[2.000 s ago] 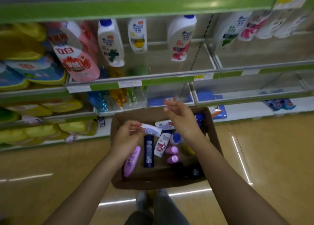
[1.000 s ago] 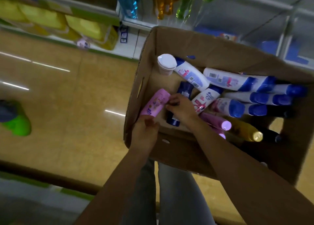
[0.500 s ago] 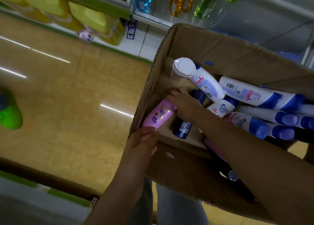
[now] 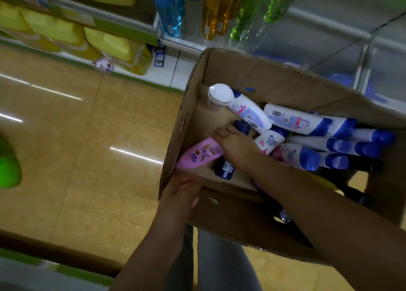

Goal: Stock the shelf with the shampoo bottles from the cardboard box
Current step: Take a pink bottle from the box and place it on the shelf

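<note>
I look down into an open cardboard box point(image 4: 285, 77) full of lying bottles. A pink bottle point(image 4: 197, 155) leans against its left wall, beside a dark blue bottle point(image 4: 225, 167). Several white shampoo bottles with blue caps point(image 4: 294, 119) fill the middle and right. My left hand point(image 4: 180, 191) grips the box's near left corner, fingers over the rim. My right hand point(image 4: 238, 146) reaches inside. Its palm covers the pink bottle's top end and its fingers lie fairly straight across the dark blue bottle's neck. Its thumb is hidden.
A white-capped tub point(image 4: 219, 95) stands in the box's far left corner. Behind the box, a low shelf point(image 4: 169, 75) carries yellow packs point(image 4: 109, 44) and blue, amber and green bottles point(image 4: 211, 15). A green object point(image 4: 8, 167) lies on the tan floor at left.
My left hand let go of the pink bottle and took hold of the box corner. My right hand slid from the pink bottle's top farther in, over the dark blue bottle. My view tilted down.
</note>
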Demonstrator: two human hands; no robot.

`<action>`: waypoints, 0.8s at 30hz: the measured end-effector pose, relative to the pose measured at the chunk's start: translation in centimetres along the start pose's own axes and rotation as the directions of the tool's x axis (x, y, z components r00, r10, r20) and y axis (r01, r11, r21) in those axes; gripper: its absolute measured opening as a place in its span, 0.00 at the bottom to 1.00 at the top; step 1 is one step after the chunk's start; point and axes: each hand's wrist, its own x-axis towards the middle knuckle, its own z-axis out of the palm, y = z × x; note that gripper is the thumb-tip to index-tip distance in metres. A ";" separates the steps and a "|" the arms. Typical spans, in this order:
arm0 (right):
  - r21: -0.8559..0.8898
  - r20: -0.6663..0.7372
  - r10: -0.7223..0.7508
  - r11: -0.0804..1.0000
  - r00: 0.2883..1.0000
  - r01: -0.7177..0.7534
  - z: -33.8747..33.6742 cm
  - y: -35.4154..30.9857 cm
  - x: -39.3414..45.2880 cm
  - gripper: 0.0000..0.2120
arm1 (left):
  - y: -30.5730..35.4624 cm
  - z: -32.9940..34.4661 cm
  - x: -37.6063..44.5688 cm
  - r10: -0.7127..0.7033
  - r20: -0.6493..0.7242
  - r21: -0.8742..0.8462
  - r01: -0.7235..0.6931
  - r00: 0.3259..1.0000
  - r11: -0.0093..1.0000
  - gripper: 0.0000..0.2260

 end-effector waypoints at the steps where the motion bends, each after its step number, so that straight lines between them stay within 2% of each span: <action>1: 0.004 -0.004 0.020 1.000 1.000 -0.020 -0.6 -0.2 -0.7 0.24 | 0.0 0.0 -0.3 -0.002 0.004 0.012 0.002 1.000 1.000 0.11; 4: 0.064 0.002 0.106 0.992 0.994 -0.106 -2.6 -1.2 -3.8 0.24 | 0.1 0.0 -1.3 -0.026 0.024 0.049 0.025 0.999 0.998 0.12; 8: 0.281 -0.087 0.294 0.924 0.952 -0.260 -4.6 -2.6 -8.8 0.16 | 0.6 0.4 -2.5 -0.039 0.052 0.129 0.032 0.998 0.991 0.13; 10: 0.401 -0.131 0.388 0.862 0.912 -0.309 -5.5 -3.7 -11.5 0.15 | 1.0 0.8 -3.3 -0.045 0.068 0.168 0.033 0.997 0.985 0.09; 14: 0.607 -0.292 0.539 0.743 0.790 -0.283 -7.5 -6.4 -15.8 0.18 | 2.3 2.6 -5.7 -0.046 0.108 0.228 0.020 0.993 0.973 0.03; 17: 0.711 -0.325 0.615 0.660 0.719 -0.243 -9.0 -8.2 -17.6 0.19 | 3.4 4.4 -7.3 -0.012 0.199 0.291 -0.047 0.980 0.956 0.09; 20: 0.749 -0.388 0.651 0.635 0.653 -0.188 -11.0 -9.6 -18.8 0.24 | 4.4 5.7 -8.7 0.006 0.269 0.300 -0.090 0.963 0.950 0.11; 24: 0.790 -0.416 0.709 0.592 0.570 -0.160 -13.6 -10.6 -20.3 0.28 | 6.1 7.0 -11.0 0.056 0.345 0.185 -0.126 0.937 0.975 0.15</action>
